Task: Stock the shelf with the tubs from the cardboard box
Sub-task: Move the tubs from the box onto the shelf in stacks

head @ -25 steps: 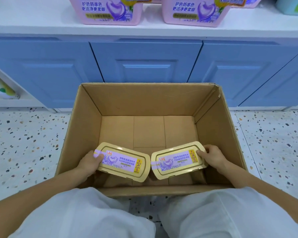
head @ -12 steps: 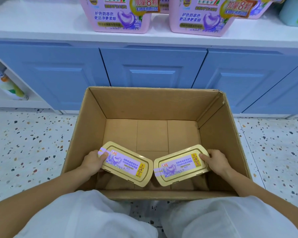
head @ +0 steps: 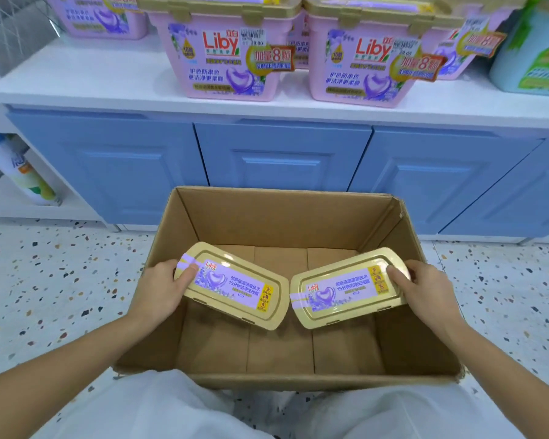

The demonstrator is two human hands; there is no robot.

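Each hand (left point(head: 160, 289), right point(head: 425, 289)) grips a gold-lidded tub point(head: 235, 285) over the box point(head: 203, 217).

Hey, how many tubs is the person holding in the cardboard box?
2: left tub in the left hand, right tub in the right hand, both within the cardboard box; its floor shows no others.

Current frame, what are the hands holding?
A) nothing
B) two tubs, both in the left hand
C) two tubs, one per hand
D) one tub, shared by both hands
C: the left hand grips the left tub by its outer end and the right hand grips the right tub likewise, both within the cardboard box.
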